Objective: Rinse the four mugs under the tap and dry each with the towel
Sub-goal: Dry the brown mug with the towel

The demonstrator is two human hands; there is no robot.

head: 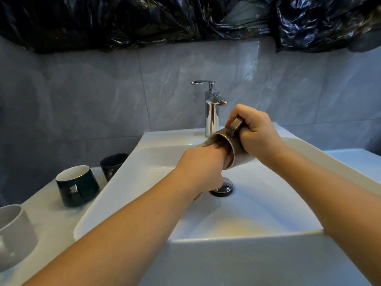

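Two hands over sink (pixel 127 176): right hand (pixel 255 135) grips tilted mug (pixel 237 153) by handle; left hand (pixel 202 168) pushes towel (pixel 208 143) inside, fingers hidden.

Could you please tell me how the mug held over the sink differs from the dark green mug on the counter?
The pale gold-rimmed mug is tipped sideways over the basin, gripped by the right hand, towel stuffed inside; the dark green white-lined mug stands upright, untouched, on the counter. Both have squared metallic handles.
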